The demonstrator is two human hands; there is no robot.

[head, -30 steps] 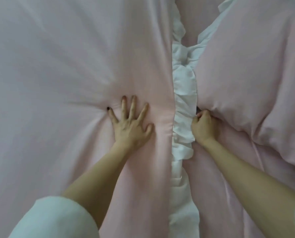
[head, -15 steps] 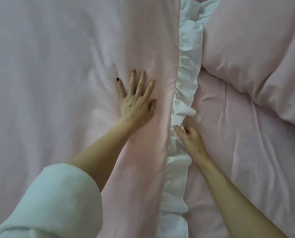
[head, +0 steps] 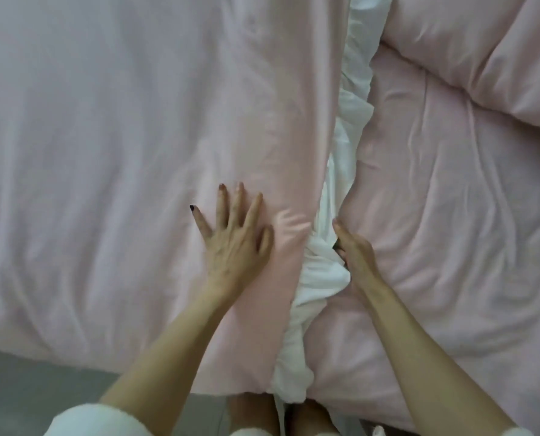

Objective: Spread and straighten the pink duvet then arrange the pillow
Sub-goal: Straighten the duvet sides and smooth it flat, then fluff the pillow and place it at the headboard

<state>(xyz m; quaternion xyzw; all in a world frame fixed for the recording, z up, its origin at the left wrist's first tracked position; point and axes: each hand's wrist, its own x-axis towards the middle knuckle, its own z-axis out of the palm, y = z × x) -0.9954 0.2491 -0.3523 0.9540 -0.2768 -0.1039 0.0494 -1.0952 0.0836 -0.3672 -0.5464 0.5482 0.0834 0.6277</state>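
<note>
Pink bedding fills my view to the bed's near edge. My left hand lies flat, fingers spread, on the pink duvet beside its white ruffle. My right hand curls against that ruffle; I cannot tell whether it grips. The pillow sits toward the far right corner. Pulling unevenly could bunch the ruffle.
</note>
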